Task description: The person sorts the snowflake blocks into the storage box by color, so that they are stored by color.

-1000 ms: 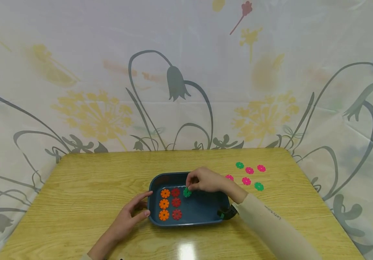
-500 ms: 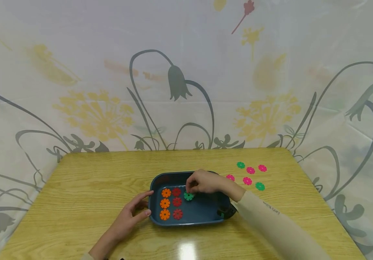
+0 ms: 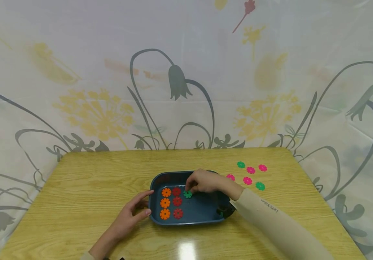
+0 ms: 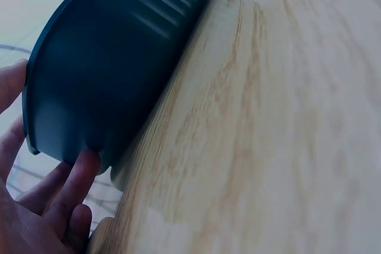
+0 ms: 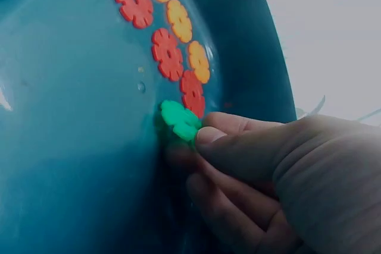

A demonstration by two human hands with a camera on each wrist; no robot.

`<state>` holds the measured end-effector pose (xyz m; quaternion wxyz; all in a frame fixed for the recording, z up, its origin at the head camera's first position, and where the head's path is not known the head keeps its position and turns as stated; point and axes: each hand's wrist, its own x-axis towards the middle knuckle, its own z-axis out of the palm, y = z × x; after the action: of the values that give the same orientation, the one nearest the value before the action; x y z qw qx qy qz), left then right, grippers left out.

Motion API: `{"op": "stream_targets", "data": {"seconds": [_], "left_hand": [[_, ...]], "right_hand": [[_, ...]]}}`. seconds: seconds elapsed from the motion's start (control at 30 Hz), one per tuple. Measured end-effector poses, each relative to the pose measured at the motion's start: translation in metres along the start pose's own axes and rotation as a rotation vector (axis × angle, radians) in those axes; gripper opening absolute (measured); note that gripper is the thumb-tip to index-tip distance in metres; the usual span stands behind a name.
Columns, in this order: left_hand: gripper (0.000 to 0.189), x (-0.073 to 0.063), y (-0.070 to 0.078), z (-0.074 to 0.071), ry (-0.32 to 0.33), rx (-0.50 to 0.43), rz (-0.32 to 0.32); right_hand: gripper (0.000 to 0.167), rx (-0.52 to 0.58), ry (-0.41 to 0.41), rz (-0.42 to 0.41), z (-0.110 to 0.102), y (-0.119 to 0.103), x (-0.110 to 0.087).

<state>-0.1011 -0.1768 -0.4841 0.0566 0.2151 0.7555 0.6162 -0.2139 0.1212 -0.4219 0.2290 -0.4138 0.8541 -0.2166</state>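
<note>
In the head view my right hand [image 3: 204, 180] reaches into a dark blue tray [image 3: 202, 209] and pinches a green notched plastic disc [image 3: 188, 194]. In the right wrist view the thumb and index finger hold the green disc [image 5: 180, 121] by one edge, tilted close over the tray floor, at the end of a row of red discs [image 5: 167, 55]. My left hand [image 3: 129, 216] rests with spread fingers against the tray's left end. The left wrist view has its fingertips [image 4: 89, 162] touching the outer wall of the tray [image 4: 101, 63].
Several orange discs [image 3: 165, 203] form a column along the tray's left side, with a red column beside it. Right of the tray, several pink discs [image 3: 247, 180] and two green discs [image 3: 260, 186] lie on the wooden table [image 3: 102, 173]. A patterned cloth [image 3: 186, 108] hangs behind.
The green disc in my right hand has shifted slightly within the tray, tilting and staying beside the red column. The left hand keeps its place at the tray's end.
</note>
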Motion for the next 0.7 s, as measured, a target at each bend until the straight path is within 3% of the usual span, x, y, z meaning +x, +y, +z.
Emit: {"op": "stream_targets", "data": {"seconds": [0.2, 0.4, 0.57, 0.7], "left_hand": [[0.052, -0.0008, -0.0017, 0.0003, 0.017, 0.021, -0.047], [0.052, -0.0015, -0.0017, 0.0005, 0.016, 0.027, -0.041], [0.051, -0.0007, -0.0011, 0.0005, 0.013, 0.018, -0.042], [0.051, -0.0002, -0.0002, 0.0007, 0.012, 0.012, -0.035]], "right_hand": [[0.017, -0.036, 0.022, 0.008, 0.0021, -0.0004, 0.0020], [0.019, -0.041, 0.034, 0.045, 0.0012, -0.0013, 0.0011], [0.019, -0.056, 0.045, -0.016, 0.0000, -0.0001, 0.0007], [0.019, -0.068, 0.005, -0.057, -0.0012, -0.0004, 0.0004]]}}
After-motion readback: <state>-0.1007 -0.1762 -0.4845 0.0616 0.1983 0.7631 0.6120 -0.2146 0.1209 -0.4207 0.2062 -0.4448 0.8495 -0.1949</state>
